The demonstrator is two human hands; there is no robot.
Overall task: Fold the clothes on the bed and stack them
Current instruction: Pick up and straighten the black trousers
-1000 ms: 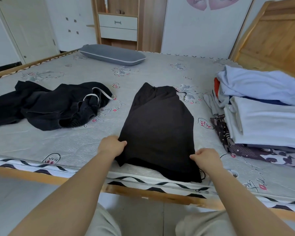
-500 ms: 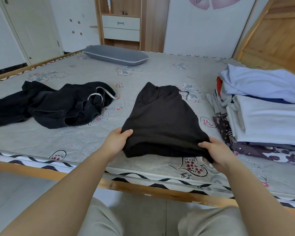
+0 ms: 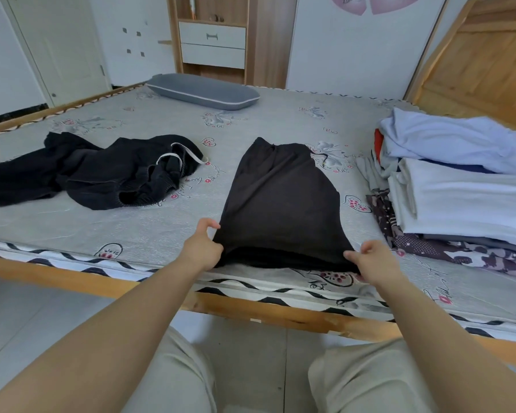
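A black garment [image 3: 277, 201] lies partly folded in the middle of the bed, with its near edge lifted off the mattress. My left hand [image 3: 201, 247] pinches its near left corner and my right hand [image 3: 370, 260] pinches its near right corner. A second black garment [image 3: 96, 171] with white drawstrings lies crumpled on the left of the bed. On the right side sits a stack of folded clothes [image 3: 465, 195], white and pale blue on top.
A grey pillow [image 3: 203, 90] lies at the far side of the patterned mattress [image 3: 131, 231]. The wooden bed frame [image 3: 72, 278] runs along the near edge, and a wooden headboard [image 3: 483, 61] rises at the right. My knees are below the frame.
Both hands gripped the near edge of the middle black garment and lifted it away from the bed's edge and up, so it folds over onto itself.
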